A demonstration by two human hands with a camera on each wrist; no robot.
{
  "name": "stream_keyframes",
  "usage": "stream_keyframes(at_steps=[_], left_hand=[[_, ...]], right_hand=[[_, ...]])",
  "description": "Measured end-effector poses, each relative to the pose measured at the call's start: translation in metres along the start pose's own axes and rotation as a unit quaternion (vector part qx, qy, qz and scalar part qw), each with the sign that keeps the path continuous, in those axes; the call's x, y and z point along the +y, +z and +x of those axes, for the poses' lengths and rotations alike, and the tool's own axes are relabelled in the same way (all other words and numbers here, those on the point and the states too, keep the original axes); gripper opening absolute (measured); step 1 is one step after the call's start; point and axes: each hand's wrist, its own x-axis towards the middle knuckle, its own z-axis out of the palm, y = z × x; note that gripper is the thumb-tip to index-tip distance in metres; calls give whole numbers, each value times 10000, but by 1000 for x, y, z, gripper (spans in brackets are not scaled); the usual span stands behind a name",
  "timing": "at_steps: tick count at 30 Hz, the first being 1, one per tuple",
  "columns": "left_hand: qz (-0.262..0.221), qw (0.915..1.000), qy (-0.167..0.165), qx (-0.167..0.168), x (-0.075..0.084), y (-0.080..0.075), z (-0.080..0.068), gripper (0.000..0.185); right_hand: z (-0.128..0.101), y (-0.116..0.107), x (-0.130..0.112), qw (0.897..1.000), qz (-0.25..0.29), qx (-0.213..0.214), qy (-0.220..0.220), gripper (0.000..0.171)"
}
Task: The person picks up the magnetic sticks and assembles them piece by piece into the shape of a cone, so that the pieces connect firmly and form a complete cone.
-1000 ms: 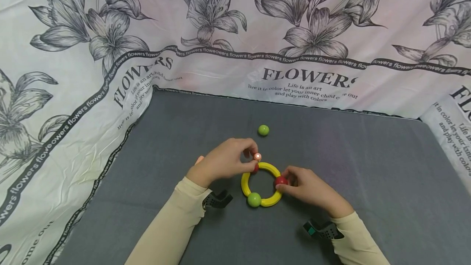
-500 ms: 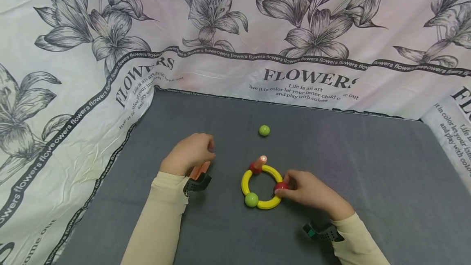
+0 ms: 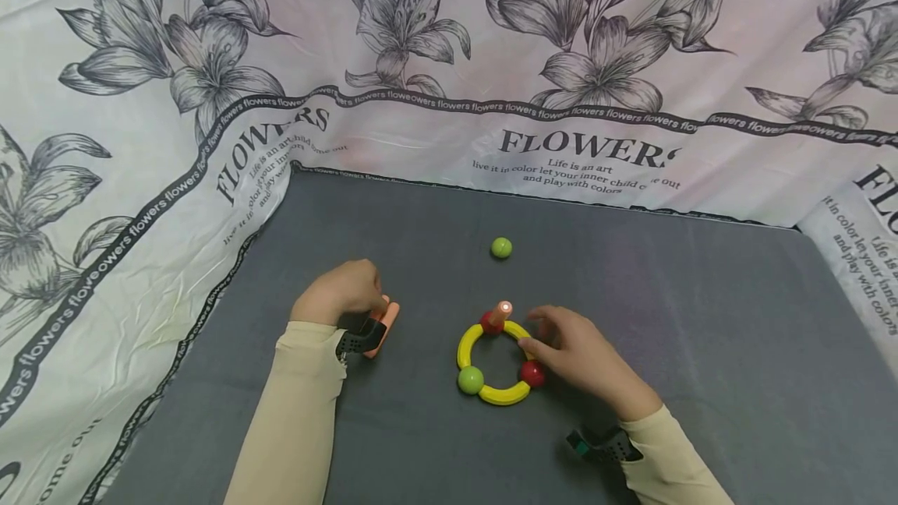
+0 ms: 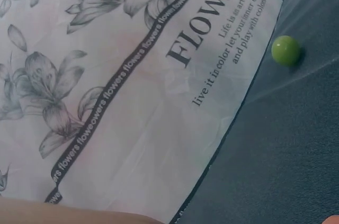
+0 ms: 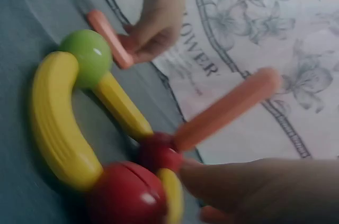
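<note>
A ring of yellow curved rods (image 3: 507, 395) lies on the grey table, joined by a green ball (image 3: 471, 380), a red ball (image 3: 532, 373) and a farther red ball (image 3: 492, 323). From the farther red ball an orange rod (image 3: 501, 312) sticks up, seen at full length in the right wrist view. My left hand (image 3: 341, 292) is at the left, its curled fingers pinching an orange rod (image 5: 109, 38); another orange rod (image 3: 383, 330) lies beside it, partly hidden. My right hand (image 3: 578, 353) is over the ring's right side with fingers loosely bent, the thumb overlapping the yellow rod.
A loose green ball (image 3: 501, 248) lies on the table beyond the ring, also visible in the left wrist view. White floral cloth (image 3: 421, 143) borders the grey table surface (image 3: 666, 294) at the back and left. Each wrist wears a black strap.
My left hand has left the upright orange rod and moved left to the lying rods. My right hand has let go of the red ball and shifted away from me; the ring has turned slightly.
</note>
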Motion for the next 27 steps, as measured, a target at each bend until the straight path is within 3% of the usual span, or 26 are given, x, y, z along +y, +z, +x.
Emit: stream_keyframes(at_steps=[2,7,11,15,18,21,27], left_hand=[[-23,10000,-24,-5,0,1,1,30],[-60,10000,-58,48,2,3,2,38],[108,9993,127,337,9,1,-3,34],[-106,9970,423,632,18,-3,-9,21],[-442,9922,764,882,26,-5,-15,18],[-678,9837,1322,1013,36,-4,-18,21],[-1239,9638,2343,292,60,8,-19,19]], right_hand=[[2,6,3,9997,85,151,-191,46],[5,17,7,9991,198,145,-350,43],[5,17,5,9990,223,174,-356,39],[5,15,1,9995,169,134,-215,41],[4,13,-2,9999,77,99,-107,40],[2,12,-4,9999,-19,151,-10,38],[0,12,-6,9990,-25,199,407,36]])
